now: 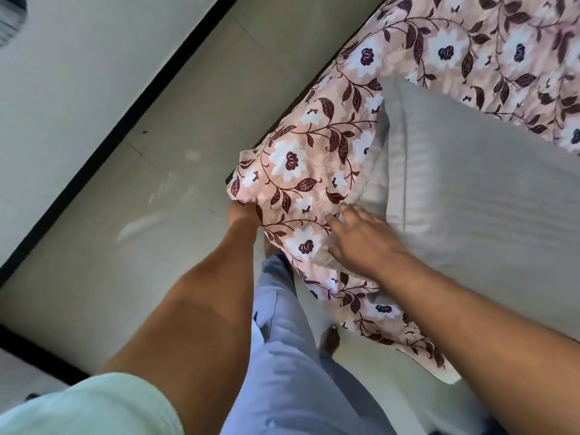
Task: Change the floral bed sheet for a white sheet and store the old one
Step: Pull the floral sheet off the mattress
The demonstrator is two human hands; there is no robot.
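Observation:
The floral bed sheet (301,171), pink with white flowers and dark leaves, covers the bed at the upper right, and its near corner is pulled up off the mattress. My left hand (243,213) is closed on that corner's edge. My right hand (367,240) lies with fingers spread on the sheet beside a white striped pillow (470,183). The pillow rests on the floral sheet. No white sheet is in view.
Pale tiled floor (125,230) runs along the bed's left side, bordered by a black skirting line (103,146) and a white wall. My legs in light trousers (282,356) stand close to the bed's corner.

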